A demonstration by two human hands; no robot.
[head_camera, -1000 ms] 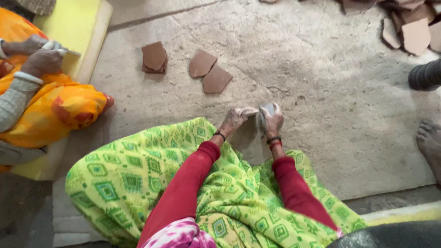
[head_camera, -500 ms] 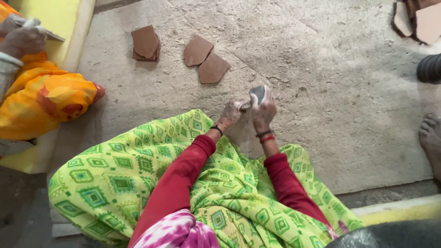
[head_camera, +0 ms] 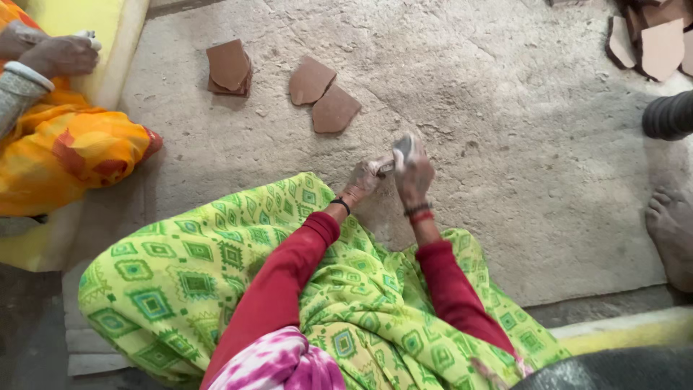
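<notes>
Gripping a small grey piece point(head_camera: 403, 148) upright in my right hand point(head_camera: 413, 173), I pinch its lower edge with my left hand point(head_camera: 363, 179), both closed around it just beyond my green patterned lap point(head_camera: 216, 274). It looks thin, pale and dusty (what it is, I cannot tell). Squeezing unevenly could snap or drop it onto the gritty floor point(head_camera: 505, 108), short of the two brown clay tiles point(head_camera: 325, 97).

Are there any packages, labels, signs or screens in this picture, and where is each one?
None in view. The floor holds only flat brown clay-coloured pieces: a small stack, two loose pieces, and a pile at the top right. The left hand and right hand hold a small grey object, too small to identify.
</notes>
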